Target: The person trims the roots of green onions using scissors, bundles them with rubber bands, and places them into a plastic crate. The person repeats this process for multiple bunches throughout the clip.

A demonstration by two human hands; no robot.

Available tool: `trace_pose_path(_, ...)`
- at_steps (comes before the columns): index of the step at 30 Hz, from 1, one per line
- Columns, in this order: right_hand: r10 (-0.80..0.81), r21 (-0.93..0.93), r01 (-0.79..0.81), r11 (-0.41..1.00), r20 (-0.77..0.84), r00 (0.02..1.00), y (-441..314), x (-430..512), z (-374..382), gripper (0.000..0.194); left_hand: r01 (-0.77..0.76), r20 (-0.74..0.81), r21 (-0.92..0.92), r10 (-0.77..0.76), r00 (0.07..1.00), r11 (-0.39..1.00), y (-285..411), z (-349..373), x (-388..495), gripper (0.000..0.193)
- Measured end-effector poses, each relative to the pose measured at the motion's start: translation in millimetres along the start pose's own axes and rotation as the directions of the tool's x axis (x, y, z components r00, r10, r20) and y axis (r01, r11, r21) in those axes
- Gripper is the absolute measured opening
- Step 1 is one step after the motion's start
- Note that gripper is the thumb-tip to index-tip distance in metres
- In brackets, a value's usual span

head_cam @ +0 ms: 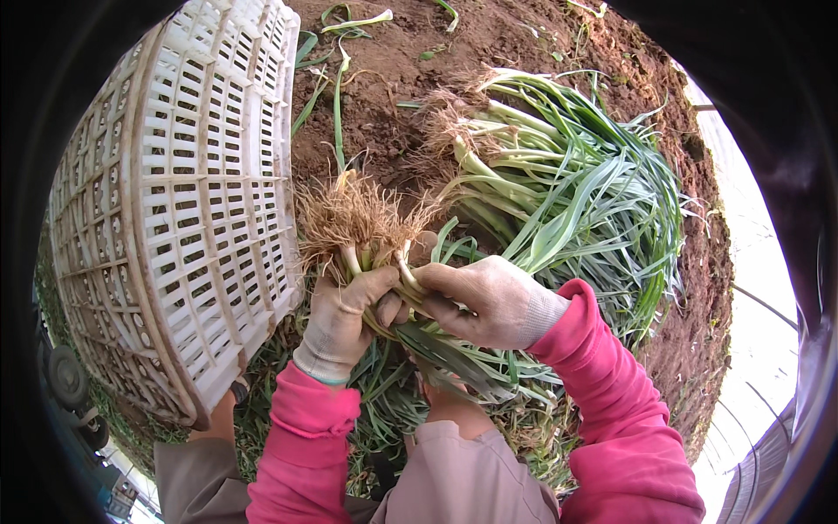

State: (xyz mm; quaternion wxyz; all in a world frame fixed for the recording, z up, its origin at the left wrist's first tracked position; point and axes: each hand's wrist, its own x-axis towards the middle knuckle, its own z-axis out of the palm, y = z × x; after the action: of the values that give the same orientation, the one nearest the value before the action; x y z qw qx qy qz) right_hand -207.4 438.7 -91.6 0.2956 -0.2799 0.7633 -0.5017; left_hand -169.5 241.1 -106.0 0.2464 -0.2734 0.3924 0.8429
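In the head view, my left hand (344, 314), in a soiled white work glove, grips a bunch of leafy allium plants (351, 260). Their brown, stringy roots (350, 213) point away from me. Green leaves (452, 354) trail from the bunch below my hands. My right hand (488, 301), gloved alike, pinches a pale stem (407, 275) at the bunch's right side between thumb and fingers. Part of that stem and some fingertips are hidden. To the right lies a large heap of the same plants (576, 190), roots to the left and leaves to the right.
A white slatted plastic crate (216, 177) stands at the left, tilted in view and dirty along its rim. Bare brown soil (380, 85) spreads beyond my hands, with a few loose leaves (337, 105) on it. Leaf litter (537, 429) surrounds my legs. Pale sheeting (753, 262) borders the right.
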Motion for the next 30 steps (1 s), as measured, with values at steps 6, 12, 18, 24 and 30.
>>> trace_pose_path(6, 0.126, -0.171, -0.105, 0.980, 0.117, 0.985, -6.4, -0.7, -4.3, 0.021, -0.045, -0.017, 0.119, 0.048, 0.999, 0.992, -4.5, 4.0, 4.2, 0.025)
trace_pose_path(12, 0.172, -0.098, -0.174, 0.980, -0.026, 0.985, -10.5, -2.8, 3.0, 0.031, -0.111, -0.082, 0.214, 0.131, 0.988, 0.971, -10.9, -3.7, 6.2, 0.016)
trace_pose_path(18, 0.132, -0.105, -0.141, 0.984, -0.088, 0.987, -11.2, -1.6, 14.7, 0.020, -0.176, -0.121, 0.414, 0.246, 0.962, 0.893, -19.3, 0.8, 6.0, 0.012)
trace_pose_path(24, 0.226, -0.018, -0.252, 0.968, -0.383, 0.896, 1.1, 10.5, 26.5, 0.010, -0.163, -0.284, 0.328, 0.261, 0.923, 0.931, -20.0, 15.7, 7.7, 0.022)
trace_pose_path(30, 0.114, -0.159, -0.233, 0.959, -0.537, 0.836, -2.8, 20.9, 38.7, 0.036, -0.334, -0.174, 0.440, 0.445, 0.879, 0.833, -23.7, 21.0, 11.4, 0.046)
